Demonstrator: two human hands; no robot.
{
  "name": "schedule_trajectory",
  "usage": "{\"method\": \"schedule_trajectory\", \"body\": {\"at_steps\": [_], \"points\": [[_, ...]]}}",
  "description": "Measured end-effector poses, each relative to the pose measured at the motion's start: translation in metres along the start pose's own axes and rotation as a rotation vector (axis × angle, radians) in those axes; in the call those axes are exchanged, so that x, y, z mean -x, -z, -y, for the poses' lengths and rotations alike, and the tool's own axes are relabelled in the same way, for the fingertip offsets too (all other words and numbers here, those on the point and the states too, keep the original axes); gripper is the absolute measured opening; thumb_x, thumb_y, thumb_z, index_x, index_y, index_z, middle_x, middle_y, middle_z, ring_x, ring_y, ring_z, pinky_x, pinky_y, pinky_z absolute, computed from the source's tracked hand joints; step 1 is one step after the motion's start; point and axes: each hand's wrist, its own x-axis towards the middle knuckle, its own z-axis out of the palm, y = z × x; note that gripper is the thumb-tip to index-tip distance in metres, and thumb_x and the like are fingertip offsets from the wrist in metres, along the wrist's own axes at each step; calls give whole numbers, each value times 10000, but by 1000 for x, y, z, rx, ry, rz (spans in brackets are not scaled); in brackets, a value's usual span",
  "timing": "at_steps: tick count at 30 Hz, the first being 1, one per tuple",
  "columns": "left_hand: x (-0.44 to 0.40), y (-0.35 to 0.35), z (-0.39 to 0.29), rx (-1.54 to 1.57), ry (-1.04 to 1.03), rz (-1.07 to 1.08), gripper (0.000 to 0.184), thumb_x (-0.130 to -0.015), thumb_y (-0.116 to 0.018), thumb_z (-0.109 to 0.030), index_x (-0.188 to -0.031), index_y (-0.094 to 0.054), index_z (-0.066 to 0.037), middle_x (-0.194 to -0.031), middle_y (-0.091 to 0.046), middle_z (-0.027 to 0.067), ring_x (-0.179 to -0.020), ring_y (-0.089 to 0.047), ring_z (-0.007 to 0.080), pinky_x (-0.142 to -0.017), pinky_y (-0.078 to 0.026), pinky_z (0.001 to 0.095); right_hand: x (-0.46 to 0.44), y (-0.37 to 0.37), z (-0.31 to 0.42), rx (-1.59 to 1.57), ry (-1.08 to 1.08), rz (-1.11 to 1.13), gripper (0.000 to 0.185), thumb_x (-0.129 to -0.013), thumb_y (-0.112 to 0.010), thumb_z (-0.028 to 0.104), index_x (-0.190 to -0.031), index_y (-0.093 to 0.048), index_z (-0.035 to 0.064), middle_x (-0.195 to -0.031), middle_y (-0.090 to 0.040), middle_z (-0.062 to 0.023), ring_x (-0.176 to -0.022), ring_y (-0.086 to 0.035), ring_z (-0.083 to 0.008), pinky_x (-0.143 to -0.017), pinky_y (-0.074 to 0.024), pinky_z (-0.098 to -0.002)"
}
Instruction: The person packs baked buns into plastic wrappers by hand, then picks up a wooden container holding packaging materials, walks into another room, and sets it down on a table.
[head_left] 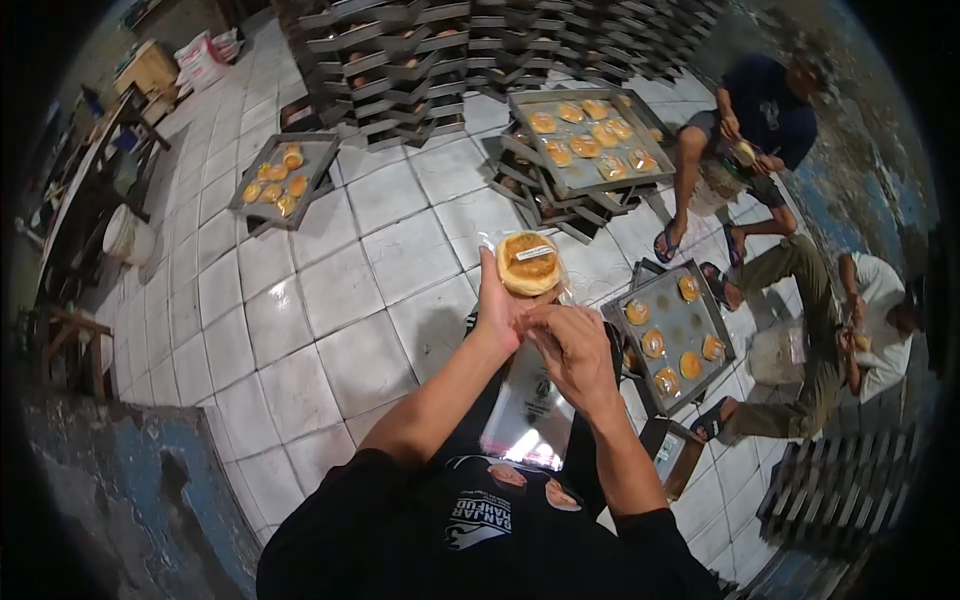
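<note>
A round golden bun in a clear plastic bag, with a small white label strip on top, rests on my left hand. The fingers of that hand are curled around the bun's near-left side. My right hand is just below the bun, its fingertips pinched together against my left palm. Whatever those fingertips pinch is hidden. On my lap, under my right wrist, lies a stack of clear printed plastic bags.
Trays of buns stand on the tiled floor: one at left, a stacked one ahead, one at right. Racked metal trays line the back. Two seated people work at right. A white bucket stands left.
</note>
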Motion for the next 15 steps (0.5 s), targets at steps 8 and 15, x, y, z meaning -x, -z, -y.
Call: {"method": "schedule_trajectory", "body": {"at_steps": [8, 15], "points": [[-4, 9, -21, -135, -49, 113, 661, -1019, -340, -585, -1343, -519, -37, -1282, -613, 164, -1140, -625, 335, -973, -526, 496, 18, -15, -8, -642, -302, 8, 149, -810, -705, -13, -826, -559, 10, -814, -592, -107, -788, -614, -242, -725, -491, -336], [66, -3, -1, -207, 280, 11, 594, -1029, -413, -519, -1373, -503, -44, -1303, -612, 118, -1176, -609, 259, -1017, -485, 414, 29, 8, 2, -19, 32, -342, 186, -808, -713, 1, -987, -661, -7, -940, -664, -158, -872, -662, -299, -756, -520, -345]]}}
